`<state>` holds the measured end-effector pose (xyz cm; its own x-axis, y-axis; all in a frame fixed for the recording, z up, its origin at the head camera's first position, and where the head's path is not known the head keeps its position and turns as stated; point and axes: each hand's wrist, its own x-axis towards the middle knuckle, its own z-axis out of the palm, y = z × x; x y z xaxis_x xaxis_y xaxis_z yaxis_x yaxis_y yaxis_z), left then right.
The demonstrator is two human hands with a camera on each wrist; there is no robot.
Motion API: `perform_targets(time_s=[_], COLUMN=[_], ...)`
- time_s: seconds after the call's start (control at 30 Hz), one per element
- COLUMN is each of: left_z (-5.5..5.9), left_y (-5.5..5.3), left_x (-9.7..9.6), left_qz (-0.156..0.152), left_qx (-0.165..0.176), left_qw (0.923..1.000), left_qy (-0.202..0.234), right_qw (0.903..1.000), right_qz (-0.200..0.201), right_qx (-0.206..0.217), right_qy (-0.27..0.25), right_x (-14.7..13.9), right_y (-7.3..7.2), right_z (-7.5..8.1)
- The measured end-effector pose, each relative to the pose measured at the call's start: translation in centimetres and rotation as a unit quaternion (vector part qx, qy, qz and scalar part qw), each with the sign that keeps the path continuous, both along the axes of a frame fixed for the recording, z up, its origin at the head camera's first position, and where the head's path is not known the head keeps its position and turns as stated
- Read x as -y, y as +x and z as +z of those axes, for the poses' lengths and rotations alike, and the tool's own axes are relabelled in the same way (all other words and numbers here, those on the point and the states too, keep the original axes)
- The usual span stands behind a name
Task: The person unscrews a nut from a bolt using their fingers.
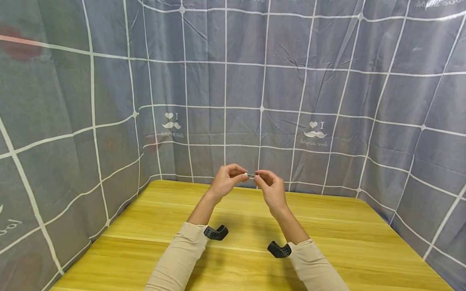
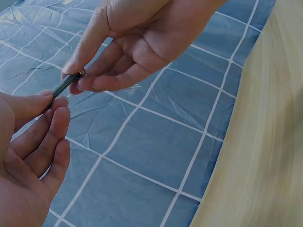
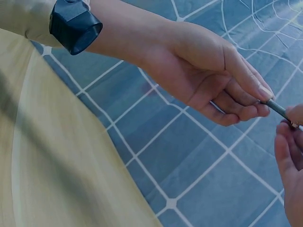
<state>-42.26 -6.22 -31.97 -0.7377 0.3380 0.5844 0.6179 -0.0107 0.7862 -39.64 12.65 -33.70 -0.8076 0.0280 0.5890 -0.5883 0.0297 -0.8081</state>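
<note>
A thin, dark threaded bolt (image 2: pixel 61 87) spans the gap between the two hands, held up above the far part of the table. My left hand (image 1: pixel 223 182) pinches one end of it between thumb and fingers. At the other end, my right hand (image 1: pixel 273 192) pinches it too, where a small shiny metal piece shows between the fingertips; whether that is the bolt's head or a nut, I cannot tell. In the right wrist view the bolt (image 3: pixel 278 109) slants between the fingers of both hands. The fingertips hide both its ends in part.
Below the hands lies a yellow wood-grain table (image 1: pixel 153 226). Grey curtain (image 1: pixel 244 85) with white grid lines hangs behind it and along both sides. A black wrist device sits at each cuff, on the left (image 1: pixel 216 233) and on the right (image 1: pixel 279 249).
</note>
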Motion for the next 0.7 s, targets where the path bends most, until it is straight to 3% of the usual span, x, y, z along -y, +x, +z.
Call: perform_targets(time_s=[0.7], left_z=[-0.2], left_y=[-0.3], left_x=[0.09], left_qz=[-0.006], left_qx=[-0.008], left_qw=[0.9999], left_qy=[0.01], right_qw=[0.9999], right_qz=[0.015], right_qx=[-0.004], right_qy=[-0.003], right_x=[-0.11], right_y=[0.11], right_z=[0.11])
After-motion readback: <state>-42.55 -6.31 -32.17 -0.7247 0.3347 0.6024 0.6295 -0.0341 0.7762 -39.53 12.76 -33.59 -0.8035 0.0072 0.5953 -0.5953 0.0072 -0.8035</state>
